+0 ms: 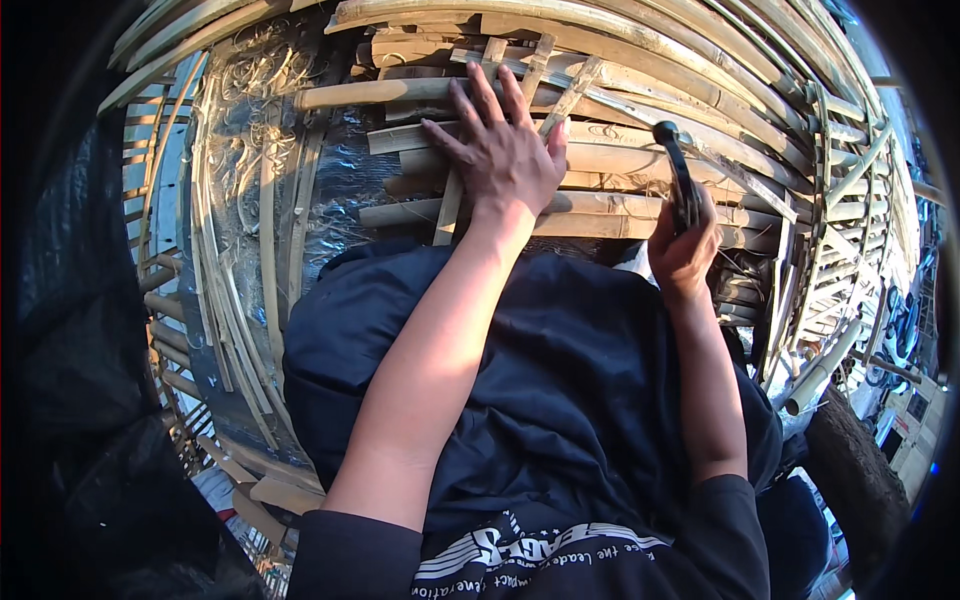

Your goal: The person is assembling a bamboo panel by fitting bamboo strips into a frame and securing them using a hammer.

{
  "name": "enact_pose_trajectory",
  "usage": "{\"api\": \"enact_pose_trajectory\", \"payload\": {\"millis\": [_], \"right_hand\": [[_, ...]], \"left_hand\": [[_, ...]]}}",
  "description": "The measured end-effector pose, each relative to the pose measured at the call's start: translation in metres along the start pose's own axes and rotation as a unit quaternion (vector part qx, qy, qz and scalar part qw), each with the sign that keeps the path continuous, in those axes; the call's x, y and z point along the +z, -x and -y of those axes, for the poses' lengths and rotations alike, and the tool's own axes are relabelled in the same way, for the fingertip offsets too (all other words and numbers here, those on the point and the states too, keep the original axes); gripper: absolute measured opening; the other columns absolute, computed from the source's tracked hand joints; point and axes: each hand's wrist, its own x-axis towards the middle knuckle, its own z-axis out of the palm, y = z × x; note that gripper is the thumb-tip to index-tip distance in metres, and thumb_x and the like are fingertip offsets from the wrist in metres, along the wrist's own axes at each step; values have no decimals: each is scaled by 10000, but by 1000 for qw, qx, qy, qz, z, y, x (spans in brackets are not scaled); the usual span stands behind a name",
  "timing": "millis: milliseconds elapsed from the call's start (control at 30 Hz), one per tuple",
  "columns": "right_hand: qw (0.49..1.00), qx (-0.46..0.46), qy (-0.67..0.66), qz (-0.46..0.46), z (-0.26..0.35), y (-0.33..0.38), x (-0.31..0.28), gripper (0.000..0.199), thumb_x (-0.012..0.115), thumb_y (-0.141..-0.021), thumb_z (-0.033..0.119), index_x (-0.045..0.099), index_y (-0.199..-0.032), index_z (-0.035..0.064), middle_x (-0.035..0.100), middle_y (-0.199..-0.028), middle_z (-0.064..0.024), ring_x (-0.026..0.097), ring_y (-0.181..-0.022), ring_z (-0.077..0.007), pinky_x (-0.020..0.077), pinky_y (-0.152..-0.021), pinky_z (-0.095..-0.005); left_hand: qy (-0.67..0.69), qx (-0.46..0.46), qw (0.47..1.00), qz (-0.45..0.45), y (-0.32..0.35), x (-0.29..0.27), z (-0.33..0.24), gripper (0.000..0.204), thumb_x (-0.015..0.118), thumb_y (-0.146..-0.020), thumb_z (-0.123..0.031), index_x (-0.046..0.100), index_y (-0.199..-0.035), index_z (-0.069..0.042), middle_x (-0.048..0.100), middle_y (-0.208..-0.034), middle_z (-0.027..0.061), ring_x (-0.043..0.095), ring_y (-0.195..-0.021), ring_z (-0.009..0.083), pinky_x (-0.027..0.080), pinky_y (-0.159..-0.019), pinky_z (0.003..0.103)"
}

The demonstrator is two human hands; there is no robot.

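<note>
My left hand (pixel 510 160) lies with fingers spread over split bamboo slats (pixel 620 205) that run side by side across the surface before me. Its fingertips rest by short flat bamboo strips (pixel 537 66) set crosswise over the slats. Another crosswise strip (pixel 447 210) comes out below the wrist. On the right, my right hand (pixel 687 245) is closed around a dark hammer (pixel 680 165), holding it upright above the slats with its small round head at the top. Part of the handle is hidden in my fingers.
Left of the slats, curled shavings (pixel 260 85) and long thin bamboo strips (pixel 215 250) lie on a dark shiny sheet (pixel 350 170). A bamboo lattice (pixel 830 210) rises at the right, near a thick dark log (pixel 850 470). Black sheeting (pixel 80 400) hangs at the far left.
</note>
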Motion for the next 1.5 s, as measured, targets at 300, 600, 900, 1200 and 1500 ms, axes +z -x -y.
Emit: {"api": "enact_pose_trajectory", "payload": {"millis": [300, 600, 900, 1200, 1500], "right_hand": [[999, -18, -18, 24, -13, -2, 11, 382, 677, -974, 91, 500, -1280, -55, 685, -884, -259, 693, -723, -434, 563, -587, -484], [971, 103, 73, 202, 0, -4, 11, 385, 693, -963, 106, 520, -1287, -7, 694, -930, -219, 696, -735, -413, 561, -601, -483], [993, 83, 32, 78, 1, -7, 12, 387, 687, -972, 113, 495, -1279, -25, 709, -877, -207, 708, -701, -394, 564, -613, -462], [998, 0, 15, 59, 0, -11, 4, 399, 685, -947, 66, 519, -1300, -19, 690, -884, -250, 700, -756, -421, 542, -617, -486], [1000, 26, 11, 1, -8, 0, 11, 358, 682, -973, 98, 513, -1266, -19, 694, -885, -228, 705, -750, -413, 573, -639, -468]], "left_hand": [[-4, -2, 1000, -12, -9, 1, -2, 857, 511, -978, -568, 315, -1599, -12, 229, -1666, 272, 299, -1495, 486, 242, -1112, 793], [11, 12, 1000, -16, 5, 2, 4, 848, 545, -969, -540, 334, -1583, 6, 249, -1650, 288, 326, -1474, 500, 269, -1083, 804], [-14, 15, 999, -28, -2, 3, 2, 847, 536, -970, -559, 352, -1580, 0, 250, -1652, 283, 332, -1469, 498, 274, -1084, 802], [-16, -3, 1000, -10, -5, 4, -1, 867, 518, -966, -603, 354, -1590, -23, 217, -1670, 285, 310, -1493, 489, 236, -1109, 797], [-7, 3, 1000, -30, -4, 3, -1, 852, 523, -976, -576, 348, -1583, -4, 256, -1652, 279, 324, -1482, 487, 292, -1086, 786]]}}
